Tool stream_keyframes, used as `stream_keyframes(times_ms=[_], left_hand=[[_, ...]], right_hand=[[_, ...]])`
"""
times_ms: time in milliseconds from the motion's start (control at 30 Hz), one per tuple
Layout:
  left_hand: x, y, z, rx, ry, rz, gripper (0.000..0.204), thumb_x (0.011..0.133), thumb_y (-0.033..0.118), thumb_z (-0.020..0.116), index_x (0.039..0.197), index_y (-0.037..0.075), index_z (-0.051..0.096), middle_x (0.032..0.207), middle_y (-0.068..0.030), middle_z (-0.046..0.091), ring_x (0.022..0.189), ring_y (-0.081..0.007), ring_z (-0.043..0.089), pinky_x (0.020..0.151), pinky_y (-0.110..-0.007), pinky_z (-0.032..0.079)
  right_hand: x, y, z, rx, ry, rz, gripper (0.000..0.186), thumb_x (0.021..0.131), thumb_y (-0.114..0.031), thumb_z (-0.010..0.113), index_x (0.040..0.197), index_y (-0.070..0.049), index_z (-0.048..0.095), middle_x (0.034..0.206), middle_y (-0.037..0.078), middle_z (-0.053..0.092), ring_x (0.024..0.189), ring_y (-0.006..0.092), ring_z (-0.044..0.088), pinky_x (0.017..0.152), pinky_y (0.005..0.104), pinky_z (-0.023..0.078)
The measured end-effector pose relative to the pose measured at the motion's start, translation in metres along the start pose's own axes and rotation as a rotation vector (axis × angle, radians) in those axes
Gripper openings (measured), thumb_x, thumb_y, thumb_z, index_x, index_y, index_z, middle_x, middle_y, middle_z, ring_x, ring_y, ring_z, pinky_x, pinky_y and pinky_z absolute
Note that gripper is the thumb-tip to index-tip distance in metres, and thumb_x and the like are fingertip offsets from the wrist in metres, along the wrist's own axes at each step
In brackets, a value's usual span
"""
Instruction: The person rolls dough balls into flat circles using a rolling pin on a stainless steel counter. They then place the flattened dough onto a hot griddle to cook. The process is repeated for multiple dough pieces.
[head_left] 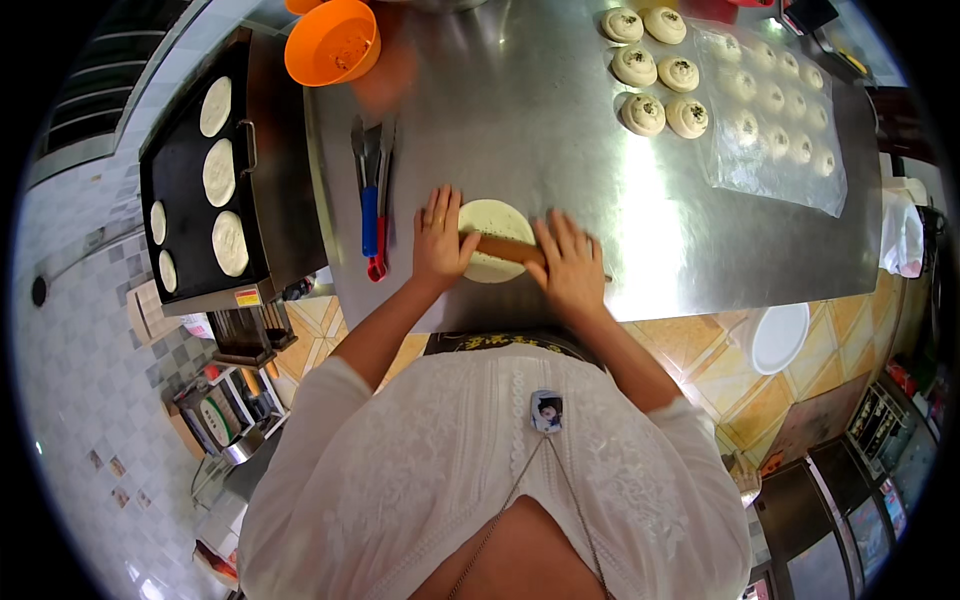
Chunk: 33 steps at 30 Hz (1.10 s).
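A round, flat piece of dough lies on the steel table in front of me. Across it, slightly slanted, rests a brown wooden rolling pin. My left hand covers the pin's left end, fingers stretched forward and thumb along the wood. Over the right end lies my right hand, its fingers spread and pointing away from me; the pin's tip shows just past it. Both palms press on the pin without the fingers wrapping round it. Left of my left hand are tongs with blue and red handles.
On the left a black griddle carries several flat dough rounds. An orange bowl stands at the table's far left. Far right, several coiled dough buns sit beside others under a clear plastic sheet. A white bucket stands below the table's right edge.
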<state>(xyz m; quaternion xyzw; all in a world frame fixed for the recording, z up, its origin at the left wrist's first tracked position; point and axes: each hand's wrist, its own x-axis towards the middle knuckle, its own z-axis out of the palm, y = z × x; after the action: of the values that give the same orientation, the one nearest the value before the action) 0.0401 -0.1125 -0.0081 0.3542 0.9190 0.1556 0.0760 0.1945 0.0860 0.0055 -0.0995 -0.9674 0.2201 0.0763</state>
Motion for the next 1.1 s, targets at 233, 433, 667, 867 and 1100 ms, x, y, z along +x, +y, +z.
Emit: stream_keyframes(times_ms=[233, 433, 667, 867, 1100], left_hand=[[0.04, -0.025, 0.009, -0.013, 0.02, 0.009, 0.076, 0.093, 0.034, 0.058, 0.151, -0.006, 0.03, 0.155, -0.0263, 0.033, 0.146, -0.0412, 0.027, 0.118, -0.053, 0.022], [-0.019, -0.01, 0.008, -0.07, 0.061, -0.031, 0.076, 0.093, 0.033, 0.059, 0.149, -0.009, 0.031, 0.156, -0.0279, 0.031, 0.146, -0.0425, 0.028, 0.117, -0.054, 0.023], [0.034, -0.015, 0.005, 0.028, 0.025, -0.023, 0.077, 0.093, 0.036, 0.057, 0.15, -0.008, 0.03, 0.158, -0.0272, 0.027, 0.148, -0.0417, 0.024, 0.117, -0.055, 0.023], [-0.006, -0.004, 0.007, -0.053, 0.022, -0.031, 0.075, 0.095, 0.036, 0.054, 0.15, -0.008, 0.028, 0.158, -0.0267, 0.026, 0.149, -0.04, 0.023, 0.118, -0.054, 0.022], [0.039, -0.022, -0.007, 0.081, -0.154, 0.134, 0.078, 0.095, 0.039, 0.056, 0.154, -0.002, 0.025, 0.162, -0.02, 0.022, 0.151, -0.0357, 0.017, 0.119, -0.054, 0.021]], right_hand=[[0.05, 0.008, 0.003, -0.053, 0.031, -0.016, 0.068, 0.092, -0.048, 0.059, 0.145, -0.008, 0.046, 0.158, 0.016, 0.034, 0.147, 0.0363, 0.028, 0.113, 0.0658, 0.024], [0.0, -0.008, 0.001, -0.135, -0.23, -0.052, 0.071, 0.09, -0.049, 0.063, 0.149, -0.015, 0.042, 0.161, 0.009, 0.031, 0.149, 0.0333, 0.024, 0.114, 0.0677, 0.022], [0.048, 0.014, 0.009, -0.071, -0.021, -0.007, 0.068, 0.094, -0.049, 0.056, 0.147, -0.01, 0.044, 0.158, 0.015, 0.033, 0.148, 0.0363, 0.026, 0.112, 0.0686, 0.022], [0.015, 0.003, 0.001, -0.115, -0.176, 0.045, 0.069, 0.09, -0.045, 0.064, 0.149, -0.015, 0.043, 0.16, 0.012, 0.031, 0.148, 0.035, 0.027, 0.112, 0.0688, 0.022], [0.027, -0.002, 0.023, -0.054, -0.022, 0.109, 0.071, 0.092, -0.047, 0.06, 0.148, -0.008, 0.042, 0.16, 0.019, 0.029, 0.148, 0.0388, 0.024, 0.111, 0.0687, 0.023]])
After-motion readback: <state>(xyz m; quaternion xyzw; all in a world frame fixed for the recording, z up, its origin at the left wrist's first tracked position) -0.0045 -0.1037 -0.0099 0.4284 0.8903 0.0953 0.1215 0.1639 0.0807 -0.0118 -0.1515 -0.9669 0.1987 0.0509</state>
